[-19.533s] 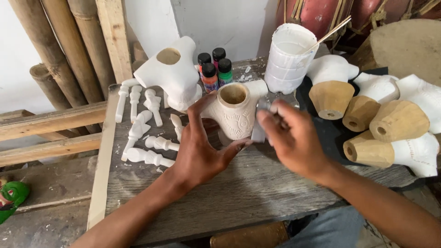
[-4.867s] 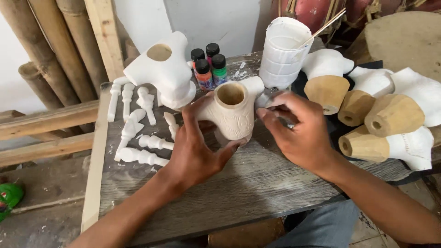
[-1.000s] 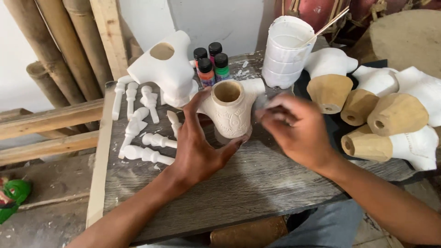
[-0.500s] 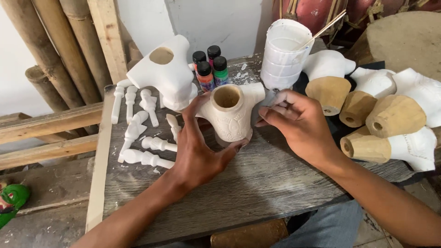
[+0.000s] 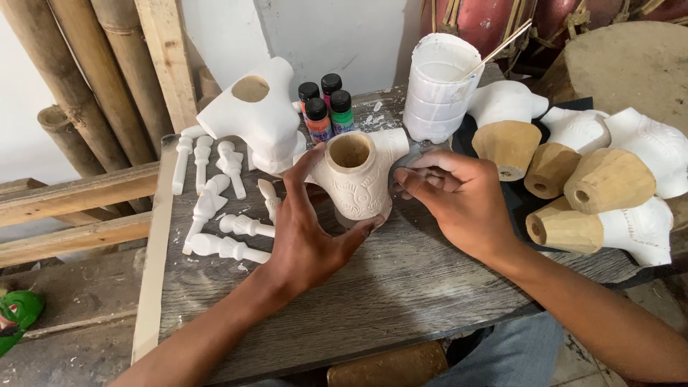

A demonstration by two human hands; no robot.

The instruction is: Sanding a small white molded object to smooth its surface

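- You're bracing the carved cream torso piece (image 5: 356,175) with your left hand (image 5: 308,233), fingers wrapped round its lower body, near the workbench (image 5: 401,287) far edge.
- Your right hand (image 5: 459,201) is pinching something small against its shoulder; can't tell what.
- Probably rigid, light, chip-prone: be gripping the thick body, not the arm stubs.

Four small paint bottles (image 5: 326,107) (black caps; orange, green and red bodies) stand clustered at the table's back edge.
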